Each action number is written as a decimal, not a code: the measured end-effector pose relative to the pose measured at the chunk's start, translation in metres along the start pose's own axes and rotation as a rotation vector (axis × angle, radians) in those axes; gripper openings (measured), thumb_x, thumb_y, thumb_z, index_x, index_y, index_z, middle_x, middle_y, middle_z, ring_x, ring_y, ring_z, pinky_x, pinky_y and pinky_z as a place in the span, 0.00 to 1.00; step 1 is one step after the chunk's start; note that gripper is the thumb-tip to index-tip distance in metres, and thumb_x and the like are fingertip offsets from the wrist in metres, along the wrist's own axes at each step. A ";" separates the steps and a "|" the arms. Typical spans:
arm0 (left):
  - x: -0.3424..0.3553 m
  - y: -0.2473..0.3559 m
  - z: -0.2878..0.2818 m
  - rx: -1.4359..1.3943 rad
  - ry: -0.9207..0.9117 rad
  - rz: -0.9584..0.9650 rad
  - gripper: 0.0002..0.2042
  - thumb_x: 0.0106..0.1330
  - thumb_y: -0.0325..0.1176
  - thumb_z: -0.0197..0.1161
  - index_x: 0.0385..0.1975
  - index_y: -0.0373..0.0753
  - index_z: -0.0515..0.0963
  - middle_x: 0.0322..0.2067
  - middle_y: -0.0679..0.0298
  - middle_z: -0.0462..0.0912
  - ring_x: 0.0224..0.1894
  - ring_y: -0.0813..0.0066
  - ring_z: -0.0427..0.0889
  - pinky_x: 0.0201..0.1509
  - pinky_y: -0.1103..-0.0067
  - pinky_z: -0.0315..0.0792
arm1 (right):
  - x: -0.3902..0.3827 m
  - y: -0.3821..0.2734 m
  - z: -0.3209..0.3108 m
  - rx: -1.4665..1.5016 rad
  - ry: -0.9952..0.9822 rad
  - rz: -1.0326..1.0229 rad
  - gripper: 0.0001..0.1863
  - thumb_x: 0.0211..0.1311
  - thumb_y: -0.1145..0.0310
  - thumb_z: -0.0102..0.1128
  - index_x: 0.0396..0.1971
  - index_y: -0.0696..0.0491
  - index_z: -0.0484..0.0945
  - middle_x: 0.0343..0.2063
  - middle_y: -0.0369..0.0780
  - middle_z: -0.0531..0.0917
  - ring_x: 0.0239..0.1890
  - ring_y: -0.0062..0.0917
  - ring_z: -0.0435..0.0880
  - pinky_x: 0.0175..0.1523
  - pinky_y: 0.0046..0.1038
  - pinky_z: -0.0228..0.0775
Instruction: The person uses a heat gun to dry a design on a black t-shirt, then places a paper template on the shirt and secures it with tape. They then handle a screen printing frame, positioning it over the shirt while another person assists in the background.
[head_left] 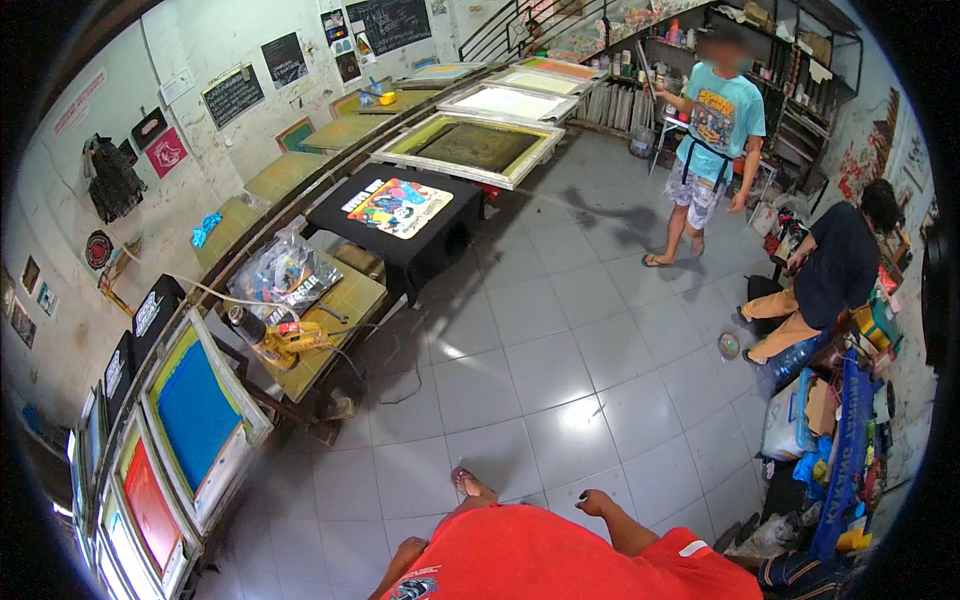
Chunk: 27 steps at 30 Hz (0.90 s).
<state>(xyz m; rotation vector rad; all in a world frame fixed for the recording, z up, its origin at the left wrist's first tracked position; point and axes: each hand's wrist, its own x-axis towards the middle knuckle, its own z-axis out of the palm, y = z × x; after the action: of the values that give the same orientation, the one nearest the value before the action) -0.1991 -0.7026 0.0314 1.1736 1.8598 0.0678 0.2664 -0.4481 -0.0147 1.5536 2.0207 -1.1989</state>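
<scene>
The person's right hand [594,502] is hanging over the grey tiled floor [560,340], its fingers bending loosely and slightly apart. The left hand [411,546] is hanging beside the red shirt [540,555], its fingers showing too small to tell whether they are apart or together. Ahead and leftward, well apart from both hands, a yellow heat gun [283,341] is lying on a board [347,300], near a clear plastic bag [285,272]. To the left, a blue-faced screen frame [199,402] is standing tilted. Farther out, a black printed garment [432,248] is draping over its support, a person in a light-blue shirt [719,110] is standing, and another person in dark clothing [838,262] is bending low at the right.
</scene>
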 end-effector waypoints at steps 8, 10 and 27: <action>0.065 0.000 -0.053 0.012 0.018 0.233 0.19 0.58 0.47 0.55 0.30 0.35 0.81 0.30 0.49 0.82 0.34 0.56 0.82 0.40 0.67 0.73 | 0.037 -0.014 -0.035 0.075 0.110 0.053 0.27 0.51 0.51 0.61 0.46 0.57 0.77 0.43 0.50 0.80 0.49 0.41 0.78 0.55 0.35 0.68; 0.086 0.012 -0.064 -0.062 0.007 0.113 0.19 0.59 0.46 0.56 0.31 0.34 0.81 0.30 0.50 0.83 0.34 0.57 0.82 0.40 0.67 0.73 | 0.045 -0.020 -0.051 0.050 0.180 0.065 0.25 0.50 0.52 0.63 0.43 0.56 0.79 0.40 0.49 0.82 0.45 0.40 0.80 0.52 0.33 0.70; 0.171 -0.029 -0.105 -0.437 0.152 -0.123 0.19 0.59 0.46 0.59 0.36 0.33 0.80 0.26 0.55 0.83 0.26 0.70 0.81 0.33 0.74 0.75 | 0.134 -0.091 -0.094 0.007 0.009 -0.043 0.28 0.50 0.50 0.60 0.46 0.56 0.77 0.38 0.48 0.83 0.44 0.40 0.81 0.52 0.33 0.71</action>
<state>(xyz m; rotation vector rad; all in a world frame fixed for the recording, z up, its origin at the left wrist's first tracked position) -0.3170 -0.5507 -0.0335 0.7670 1.9179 0.4812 0.1574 -0.2955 -0.0131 1.5285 2.0671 -1.2177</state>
